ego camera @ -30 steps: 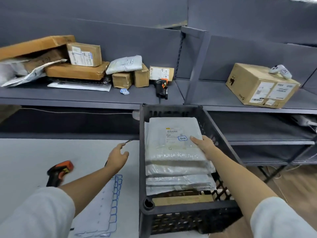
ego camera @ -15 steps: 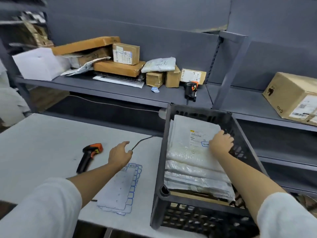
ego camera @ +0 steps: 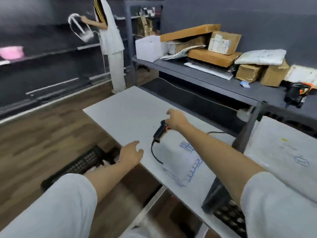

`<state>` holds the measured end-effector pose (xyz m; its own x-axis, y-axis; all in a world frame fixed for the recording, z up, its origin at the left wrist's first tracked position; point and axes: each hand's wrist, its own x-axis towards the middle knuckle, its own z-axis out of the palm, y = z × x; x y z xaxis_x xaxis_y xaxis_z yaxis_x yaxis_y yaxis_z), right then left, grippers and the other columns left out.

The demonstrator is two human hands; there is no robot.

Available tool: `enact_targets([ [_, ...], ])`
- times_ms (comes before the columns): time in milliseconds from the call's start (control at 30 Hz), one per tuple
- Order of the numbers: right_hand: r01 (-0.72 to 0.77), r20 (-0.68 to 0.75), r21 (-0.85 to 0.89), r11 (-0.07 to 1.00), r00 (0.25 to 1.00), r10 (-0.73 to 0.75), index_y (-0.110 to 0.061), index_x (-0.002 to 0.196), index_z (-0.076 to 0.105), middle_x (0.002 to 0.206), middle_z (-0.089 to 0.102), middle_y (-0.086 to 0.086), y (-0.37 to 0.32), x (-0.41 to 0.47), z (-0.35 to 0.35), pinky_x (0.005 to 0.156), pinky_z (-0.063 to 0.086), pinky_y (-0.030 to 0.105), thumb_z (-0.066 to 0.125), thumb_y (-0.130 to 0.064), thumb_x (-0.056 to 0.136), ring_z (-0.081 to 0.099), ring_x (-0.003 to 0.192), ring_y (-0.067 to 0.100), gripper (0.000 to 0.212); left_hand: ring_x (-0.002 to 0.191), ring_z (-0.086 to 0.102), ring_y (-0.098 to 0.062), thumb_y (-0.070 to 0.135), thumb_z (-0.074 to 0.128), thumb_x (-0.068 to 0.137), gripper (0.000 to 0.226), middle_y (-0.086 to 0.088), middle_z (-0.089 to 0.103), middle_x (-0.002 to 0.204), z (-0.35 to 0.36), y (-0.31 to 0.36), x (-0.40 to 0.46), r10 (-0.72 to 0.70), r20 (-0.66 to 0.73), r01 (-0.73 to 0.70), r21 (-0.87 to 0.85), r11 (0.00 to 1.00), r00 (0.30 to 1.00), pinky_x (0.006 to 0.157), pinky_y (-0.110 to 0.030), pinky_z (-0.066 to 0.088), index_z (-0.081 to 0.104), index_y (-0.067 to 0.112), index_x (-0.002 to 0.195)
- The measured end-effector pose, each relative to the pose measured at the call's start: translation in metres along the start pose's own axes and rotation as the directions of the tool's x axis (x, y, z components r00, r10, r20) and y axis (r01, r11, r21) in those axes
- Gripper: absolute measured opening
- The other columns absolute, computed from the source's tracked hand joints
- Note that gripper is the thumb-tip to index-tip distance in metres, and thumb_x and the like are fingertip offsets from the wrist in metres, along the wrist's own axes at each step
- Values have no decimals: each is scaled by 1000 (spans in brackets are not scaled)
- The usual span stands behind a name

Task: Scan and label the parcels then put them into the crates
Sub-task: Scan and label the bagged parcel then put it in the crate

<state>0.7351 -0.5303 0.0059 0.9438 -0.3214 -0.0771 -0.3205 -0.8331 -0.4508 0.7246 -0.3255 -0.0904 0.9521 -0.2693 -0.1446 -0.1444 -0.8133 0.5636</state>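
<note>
Both hands hang over the white table (ego camera: 123,110). The right hand (ego camera: 175,118) spreads loose fingers above the scanner (ego camera: 160,130) (not gripping); the left hand (ego camera: 131,154) hangs relaxed, empty.

Saw a white table (ego camera: 123,115) bearing a black scanner (ego camera: 159,133) with its cord curling toward the near edge, a label sheet (ego camera: 185,162) just beside it, and a dark crate (ego camera: 221,194) at the right end with a white parcel (ego camera: 281,152) on top inside. Behind stood a grey shelf (ego camera: 205,79), loaded with a white box (ego camera: 149,48), stacked cardboard boxes (ego camera: 211,57), a white mailer (ego camera: 260,57), two small cartons (ego camera: 262,74), a loose sticker (ego camera: 245,83) and a second scanner (ego camera: 295,95). Lay on the wood floor (ego camera: 42,134), left of the table: another dark crate (ego camera: 82,164).
</note>
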Motion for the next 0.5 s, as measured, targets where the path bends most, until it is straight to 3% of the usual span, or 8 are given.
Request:
enact_targets([
  [67,121,145,-55,991,983,-112,-16,137,44,136,49,8,-31,0,39,95,41,31,51,-19,91,47,126,28,47,125,49,-26,29,47,94,49,-7,53,137,-17,-28,-5,-65,-26,65,22,998,998,105,-32,37,43,16,141],
  [200,299,366,-83,951,896,-250,-15,141,40,145,43,10,-81,-3,111,105,38,37,52,-18,92,42,130,28,50,120,54,-25,30,42,95,49,-6,54,137,-46,-82,-13,-208,-44,211,61,976,977,103,-33,40,40,19,143],
  [333,361,472,-53,931,831,-295,-13,138,46,139,50,11,-130,-8,167,101,40,35,54,-18,91,47,127,30,48,123,52,-24,31,39,97,47,-4,54,137,-67,-139,-25,-322,-59,327,101,940,945,101,-33,39,40,20,143],
  [500,416,555,-9,909,758,-342,-13,134,51,132,56,13,-186,-15,236,97,44,34,51,-20,93,51,122,30,42,116,57,-24,35,47,90,42,-2,62,126,-89,-219,-40,-420,-73,425,63,903,904,97,-33,43,53,27,130],
])
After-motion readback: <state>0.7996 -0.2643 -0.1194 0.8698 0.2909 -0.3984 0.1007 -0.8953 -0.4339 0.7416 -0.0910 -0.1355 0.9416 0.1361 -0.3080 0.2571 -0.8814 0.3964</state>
